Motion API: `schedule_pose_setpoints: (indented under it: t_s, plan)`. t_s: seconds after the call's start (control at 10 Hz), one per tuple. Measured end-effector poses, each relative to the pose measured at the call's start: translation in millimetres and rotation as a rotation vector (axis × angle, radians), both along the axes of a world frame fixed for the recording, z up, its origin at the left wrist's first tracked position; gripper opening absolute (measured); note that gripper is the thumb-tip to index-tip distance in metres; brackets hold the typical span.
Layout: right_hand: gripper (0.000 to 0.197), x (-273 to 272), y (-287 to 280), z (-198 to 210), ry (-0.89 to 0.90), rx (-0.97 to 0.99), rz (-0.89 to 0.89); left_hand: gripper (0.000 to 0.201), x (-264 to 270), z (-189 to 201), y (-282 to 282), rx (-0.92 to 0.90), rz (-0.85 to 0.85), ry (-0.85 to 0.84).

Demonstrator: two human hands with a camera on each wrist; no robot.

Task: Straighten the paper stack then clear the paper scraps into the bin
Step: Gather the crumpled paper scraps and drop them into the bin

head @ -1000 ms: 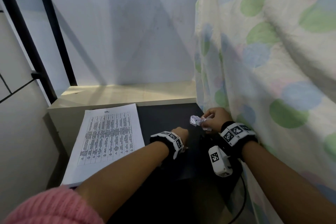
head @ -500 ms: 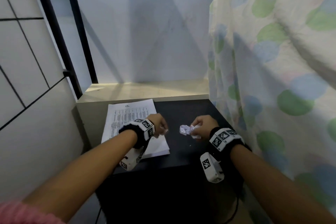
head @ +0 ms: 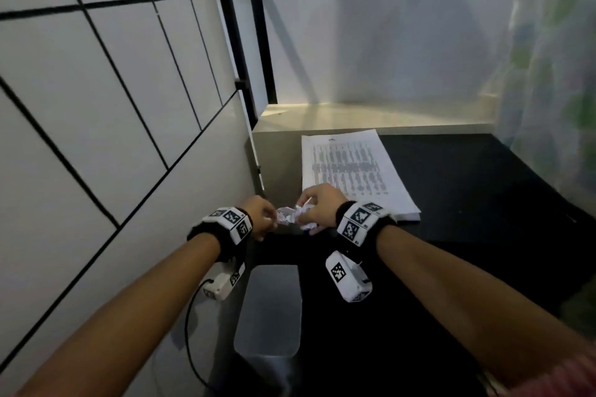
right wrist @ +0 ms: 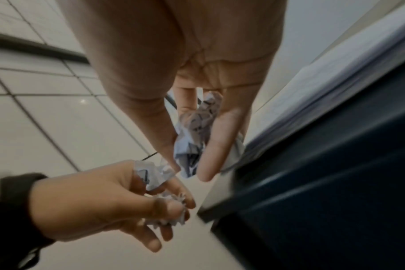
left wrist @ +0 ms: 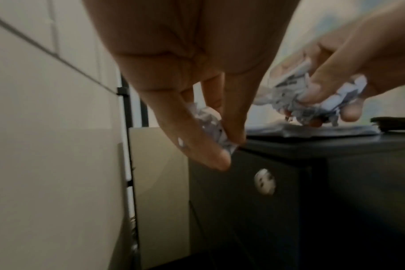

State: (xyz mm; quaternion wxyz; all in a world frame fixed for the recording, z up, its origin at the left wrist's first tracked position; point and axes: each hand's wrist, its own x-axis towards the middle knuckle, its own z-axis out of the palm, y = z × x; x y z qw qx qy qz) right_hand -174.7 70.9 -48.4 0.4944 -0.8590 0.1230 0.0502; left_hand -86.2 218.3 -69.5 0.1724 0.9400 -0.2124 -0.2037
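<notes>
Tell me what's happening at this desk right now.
A person is clearing up paper. The left hand pinches a small crumpled scrap, and the right hand grips a bigger wad. Both hands hover past the black desk edge, above the grey bin. The printed paper stack lies squared on the desk.

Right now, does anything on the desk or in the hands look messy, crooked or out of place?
Only the crumpled paper scraps stand out: both the left hand and the right hand pinch wads of them at the black desk's near-left corner, above the grey bin. The paper stack lies flat with even edges.
</notes>
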Motion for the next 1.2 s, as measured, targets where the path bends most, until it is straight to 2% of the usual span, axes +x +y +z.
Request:
schedule_pose_setpoints:
  t_s: [0.2, 0.3, 0.4, 0.6, 0.7, 0.9, 1.1, 1.2]
  plan:
    - [0.027, 15, 65, -20, 0.042, -0.239, 0.189, 0.003, 10, -53, 60, 0.008, 0.113, 0.153]
    - [0.021, 22, 83, -44, 0.106, -0.501, 0.340, 0.019, 10, -78, 72, -0.005, 0.150, 0.213]
    - [0.023, 31, 95, -72, 0.169, -0.583, 0.412, 0.025, 9, -102, 75, -0.027, 0.153, 0.241]
    - [0.037, 47, 104, -138, 0.371, -0.618, 0.444, 0.024, 8, -145, 75, 0.014, 0.144, 0.323]
    - [0.038, 49, 105, -165, 0.366, -0.557, 0.386, 0.030, 8, -159, 74, 0.073, 0.160, 0.305]
    - [0.038, 56, 108, -189, 0.446, -0.389, 0.320, 0.029, 15, -190, 79, 0.058, 0.165, 0.375]
    - [0.043, 55, 103, -196, 0.442, -0.343, 0.233, 0.044, 26, -209, 69, 0.140, 0.117, 0.308]
    - [0.042, 54, 101, -190, 0.450, -0.327, 0.237, 0.048, 26, -213, 65, 0.161, 0.116, 0.344]
